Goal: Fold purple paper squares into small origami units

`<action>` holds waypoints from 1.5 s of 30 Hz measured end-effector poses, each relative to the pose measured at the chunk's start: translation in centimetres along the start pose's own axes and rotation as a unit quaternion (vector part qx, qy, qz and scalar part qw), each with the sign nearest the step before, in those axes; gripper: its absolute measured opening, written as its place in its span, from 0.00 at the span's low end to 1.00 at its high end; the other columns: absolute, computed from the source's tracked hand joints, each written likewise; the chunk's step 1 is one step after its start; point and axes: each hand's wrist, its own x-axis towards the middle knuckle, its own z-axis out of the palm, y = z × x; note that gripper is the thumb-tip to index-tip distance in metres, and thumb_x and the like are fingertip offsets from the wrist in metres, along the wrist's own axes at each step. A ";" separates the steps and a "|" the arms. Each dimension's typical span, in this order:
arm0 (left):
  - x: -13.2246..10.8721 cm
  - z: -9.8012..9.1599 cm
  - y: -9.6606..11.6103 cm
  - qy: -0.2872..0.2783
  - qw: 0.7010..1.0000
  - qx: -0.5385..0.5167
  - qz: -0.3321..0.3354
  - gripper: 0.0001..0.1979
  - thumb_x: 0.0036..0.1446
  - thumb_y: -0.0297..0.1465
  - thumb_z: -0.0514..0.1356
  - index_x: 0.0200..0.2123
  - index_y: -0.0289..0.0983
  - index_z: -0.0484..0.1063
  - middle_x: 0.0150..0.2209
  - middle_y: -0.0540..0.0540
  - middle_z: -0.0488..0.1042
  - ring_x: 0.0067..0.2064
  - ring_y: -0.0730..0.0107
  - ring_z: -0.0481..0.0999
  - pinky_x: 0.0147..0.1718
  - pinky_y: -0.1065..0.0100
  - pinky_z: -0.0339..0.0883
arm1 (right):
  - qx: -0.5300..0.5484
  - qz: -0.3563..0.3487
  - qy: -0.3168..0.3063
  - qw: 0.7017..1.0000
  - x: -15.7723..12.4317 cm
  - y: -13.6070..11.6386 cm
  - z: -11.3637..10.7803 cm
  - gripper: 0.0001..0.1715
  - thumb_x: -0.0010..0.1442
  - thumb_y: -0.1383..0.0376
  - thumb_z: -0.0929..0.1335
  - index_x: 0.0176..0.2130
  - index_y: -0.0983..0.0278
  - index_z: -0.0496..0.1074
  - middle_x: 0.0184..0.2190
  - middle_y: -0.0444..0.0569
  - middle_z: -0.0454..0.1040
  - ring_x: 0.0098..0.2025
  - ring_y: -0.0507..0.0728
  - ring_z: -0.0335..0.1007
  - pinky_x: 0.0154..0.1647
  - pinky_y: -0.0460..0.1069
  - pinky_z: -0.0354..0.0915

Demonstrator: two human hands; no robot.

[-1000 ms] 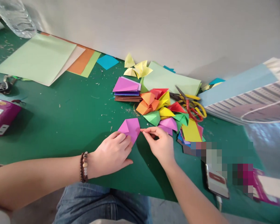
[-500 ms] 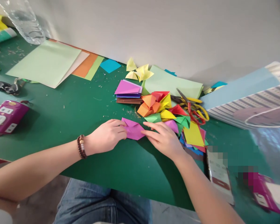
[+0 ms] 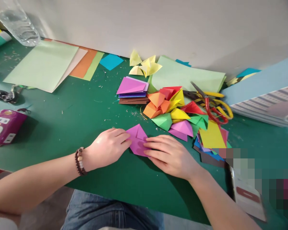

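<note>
A purple sheet of origami paper (image 3: 137,138), partly folded with creased flaps, lies on the green table between my hands. My left hand (image 3: 111,144) pinches its left corner with curled fingers; a beaded bracelet circles that wrist. Along the right edge, my right hand (image 3: 169,156) holds the paper under its fingertips, its thumb hidden below. Just beyond sits a stack of purple, blue and brown paper (image 3: 133,88). To its right are folded pieces: orange (image 3: 157,103), green (image 3: 162,120), yellow (image 3: 180,114) and purple (image 3: 182,128).
Scissors (image 3: 214,103) with red and yellow handles lie at the right, near a striped paper bag (image 3: 261,92). A phone (image 3: 248,191) rests at front right. Large paper sheets (image 3: 42,65), a water bottle (image 3: 18,24) and a purple power socket (image 3: 8,126) stand left.
The purple paper has been turned and a pointed top with a centre crease now shows. My right hand has more fingers laid along its right edge. The view has shifted slightly.
</note>
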 end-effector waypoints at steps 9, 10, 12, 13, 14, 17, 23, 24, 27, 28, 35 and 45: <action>-0.9 -1.1 1.4 -0.078 0.996 0.039 0.017 0.12 0.61 0.27 0.54 0.47 0.35 0.72 0.58 0.34 0.67 0.60 0.52 0.67 0.54 0.55 0.68 | 0.113 0.070 -0.001 0.991 0.6 1.1 -0.3 0.06 0.61 0.62 0.69 0.37 0.56 0.78 0.37 0.45 0.81 0.46 0.58 0.76 0.47 0.57 0.72; -0.8 -1.1 1.5 -0.074 0.996 0.044 0.016 0.12 0.62 0.27 0.54 0.47 0.35 0.72 0.57 0.36 0.68 0.59 0.52 0.67 0.53 0.55 0.68 | 0.116 0.078 -0.004 0.990 0.7 1.1 -0.3 0.06 0.62 0.62 0.69 0.37 0.56 0.78 0.38 0.45 0.81 0.45 0.58 0.76 0.47 0.57 0.71; -0.8 -1.0 1.8 -0.068 0.996 0.051 0.021 0.12 0.63 0.25 0.53 0.46 0.35 0.73 0.53 0.38 0.72 0.56 0.55 0.70 0.52 0.56 0.68 | 0.118 0.098 -0.003 0.988 1.0 1.0 -0.2 0.07 0.62 0.61 0.69 0.38 0.55 0.79 0.38 0.45 0.81 0.44 0.58 0.76 0.48 0.58 0.70; -0.7 -1.0 1.9 -0.064 0.996 0.052 0.027 0.12 0.63 0.25 0.52 0.45 0.34 0.73 0.50 0.39 0.73 0.54 0.57 0.71 0.52 0.57 0.69 | 0.119 0.107 0.001 0.987 1.1 0.9 -0.1 0.06 0.61 0.60 0.69 0.38 0.55 0.78 0.37 0.44 0.81 0.44 0.58 0.76 0.48 0.57 0.70; -0.7 -1.0 2.0 -0.062 0.996 0.051 0.034 0.12 0.63 0.24 0.52 0.45 0.33 0.73 0.48 0.40 0.74 0.52 0.59 0.72 0.51 0.59 0.69 | 0.117 0.115 0.006 0.986 1.3 0.8 0.0 0.06 0.61 0.60 0.69 0.37 0.55 0.78 0.37 0.44 0.80 0.43 0.57 0.76 0.48 0.57 0.69; -0.8 -1.1 2.1 -0.064 0.995 0.045 0.055 0.14 0.63 0.22 0.50 0.47 0.31 0.72 0.47 0.39 0.75 0.51 0.60 0.73 0.48 0.62 0.71 | 0.095 0.147 0.025 0.984 1.8 0.5 0.3 0.06 0.61 0.59 0.69 0.35 0.56 0.77 0.34 0.44 0.79 0.39 0.56 0.74 0.44 0.55 0.67; -1.1 -1.0 2.2 -0.055 0.996 0.045 0.059 0.15 0.63 0.23 0.50 0.48 0.29 0.71 0.49 0.36 0.74 0.52 0.58 0.73 0.46 0.61 0.71 | 0.066 0.212 0.020 0.975 2.7 -0.2 1.2 0.09 0.62 0.59 0.68 0.32 0.59 0.74 0.30 0.46 0.75 0.36 0.57 0.69 0.39 0.54 0.64; -1.1 -1.0 2.2 -0.056 0.996 0.045 0.060 0.14 0.62 0.23 0.50 0.48 0.29 0.71 0.49 0.36 0.74 0.52 0.58 0.73 0.47 0.61 0.71 | 0.063 0.220 0.015 0.973 2.7 -0.2 1.3 0.10 0.63 0.59 0.67 0.31 0.59 0.74 0.30 0.46 0.75 0.36 0.57 0.68 0.39 0.54 0.63; -1.0 -1.1 2.2 -0.065 0.995 0.043 0.058 0.14 0.62 0.22 0.50 0.48 0.30 0.71 0.50 0.36 0.74 0.52 0.58 0.73 0.47 0.61 0.71 | 0.046 0.232 0.019 0.972 2.8 -0.4 1.8 0.11 0.63 0.58 0.67 0.30 0.60 0.73 0.29 0.47 0.74 0.36 0.57 0.67 0.39 0.54 0.62; -0.9 -1.2 2.3 -0.070 0.995 0.041 0.058 0.15 0.62 0.22 0.50 0.48 0.30 0.71 0.50 0.36 0.73 0.52 0.58 0.73 0.47 0.61 0.71 | 0.039 0.235 0.022 0.971 2.8 -0.5 1.9 0.11 0.63 0.59 0.67 0.30 0.60 0.72 0.29 0.47 0.74 0.36 0.57 0.67 0.39 0.54 0.61; -1.0 -1.2 2.2 -0.073 0.993 0.046 0.077 0.16 0.63 0.23 0.49 0.48 0.30 0.72 0.51 0.38 0.74 0.52 0.58 0.73 0.45 0.61 0.72 | 0.007 0.240 0.029 0.970 2.8 -0.8 2.4 0.11 0.63 0.61 0.67 0.29 0.60 0.69 0.27 0.45 0.72 0.36 0.57 0.66 0.38 0.53 0.58; -0.7 -1.0 2.8 -0.085 0.994 0.045 0.044 0.20 0.64 0.24 0.47 0.56 0.31 0.66 0.52 0.41 0.73 0.53 0.60 0.72 0.45 0.61 0.71 | 0.010 0.240 0.024 0.970 2.8 -0.7 2.4 0.12 0.63 0.59 0.67 0.29 0.61 0.70 0.26 0.45 0.72 0.35 0.57 0.65 0.38 0.53 0.58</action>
